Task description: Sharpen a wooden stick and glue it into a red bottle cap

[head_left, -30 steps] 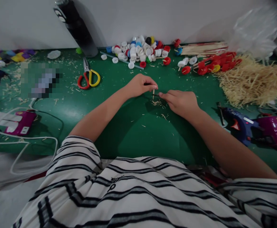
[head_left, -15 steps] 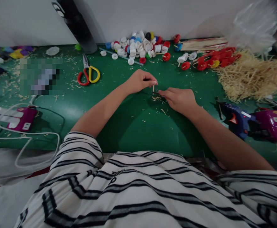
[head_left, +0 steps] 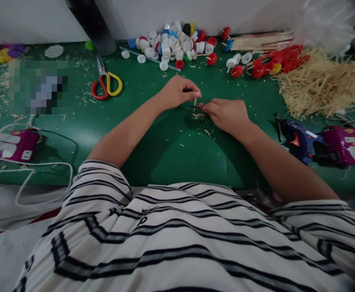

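Note:
My left hand (head_left: 177, 92) is closed, pinching the upper end of a short thin wooden stick (head_left: 195, 101) that points down toward the table. My right hand (head_left: 230, 117) is closed around a small dark blade (head_left: 196, 107), most of it hidden by the fingers. The blade's tip lies across the lower part of the stick. Beneath both hands, thin wood shavings (head_left: 199, 116) form a small heap on the green table (head_left: 177, 162), with a few loose curls nearer to me.
Bottle caps (head_left: 166, 49) are piled at the back beside a dark bottle (head_left: 96, 32). Scissors (head_left: 106, 81) lie left. To the right are red caps on sticks (head_left: 262, 67), a heap of pale wood strands (head_left: 320, 83) and a blue glue gun (head_left: 302, 142). White cable (head_left: 70, 166) loops at left.
The view has tilted, so everything sits higher in the picture. Both hands keep their grips, and the blade is still against the stick.

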The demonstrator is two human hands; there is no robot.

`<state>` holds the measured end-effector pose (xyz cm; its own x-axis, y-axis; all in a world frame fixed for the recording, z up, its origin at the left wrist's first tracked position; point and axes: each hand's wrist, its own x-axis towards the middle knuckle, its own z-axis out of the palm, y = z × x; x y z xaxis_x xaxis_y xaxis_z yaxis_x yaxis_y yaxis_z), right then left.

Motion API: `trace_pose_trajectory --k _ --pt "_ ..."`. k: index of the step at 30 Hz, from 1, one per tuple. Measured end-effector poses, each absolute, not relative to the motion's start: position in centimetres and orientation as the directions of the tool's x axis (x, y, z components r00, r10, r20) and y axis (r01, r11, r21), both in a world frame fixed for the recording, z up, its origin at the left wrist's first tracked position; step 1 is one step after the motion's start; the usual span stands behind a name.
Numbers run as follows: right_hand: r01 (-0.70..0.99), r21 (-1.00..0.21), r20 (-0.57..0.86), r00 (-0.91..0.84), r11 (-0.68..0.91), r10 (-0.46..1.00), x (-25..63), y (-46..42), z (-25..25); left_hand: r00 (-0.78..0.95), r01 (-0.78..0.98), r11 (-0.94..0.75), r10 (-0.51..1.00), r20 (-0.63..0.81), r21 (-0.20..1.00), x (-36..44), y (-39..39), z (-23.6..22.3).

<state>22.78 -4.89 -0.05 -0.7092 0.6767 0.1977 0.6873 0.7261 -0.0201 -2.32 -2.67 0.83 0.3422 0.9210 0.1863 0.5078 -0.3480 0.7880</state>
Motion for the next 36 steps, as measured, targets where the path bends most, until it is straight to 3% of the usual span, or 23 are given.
trace_pose_trajectory --k 6,10,13,16,19,25,30,36 --pt "0.68 -0.172 0.183 -0.689 0.713 0.701 23.3 -4.2 -0.2 0.334 0.511 -0.358 0.92 0.203 0.781 -2.2 -3.0 1.0" --pt "0.563 -0.433 0.167 -0.718 0.704 0.676 23.6 -5.4 1.5 0.342 0.512 -0.362 0.918 0.201 0.779 -2.2 -2.9 1.0" --pt "0.258 -0.686 -0.003 -0.936 0.68 0.352 22.8 -8.2 3.3 0.33 0.532 -0.346 0.925 0.186 0.773 -2.3 -2.8 1.1" --pt "0.095 -0.814 -0.144 -0.989 0.573 -0.04 21.3 -11.6 4.5 0.311 0.568 -0.313 0.938 0.153 0.762 -2.2 -2.9 1.4" --pt "0.13 -0.797 -0.247 -0.961 0.59 -0.121 20.2 -13.8 4.8 0.312 0.583 -0.303 0.94 0.136 0.754 -2.1 -3.1 1.8" --pt "0.142 -0.703 -0.307 -0.945 0.697 -0.117 19.7 -14.7 4.1 0.318 0.573 -0.274 0.943 0.098 0.772 -2.0 -3.1 1.9" --pt "0.159 -0.627 -0.343 -0.935 0.762 -0.087 19.5 -15.8 4.2 0.331 0.533 -0.316 0.932 0.15 0.785 -2.4 -3.1 1.9" --pt "0.142 -0.753 -0.226 -0.973 0.642 -0.051 20.1 -13.8 3.7 0.32 0.541 -0.316 0.934 0.158 0.779 -2.4 -3.1 1.7"
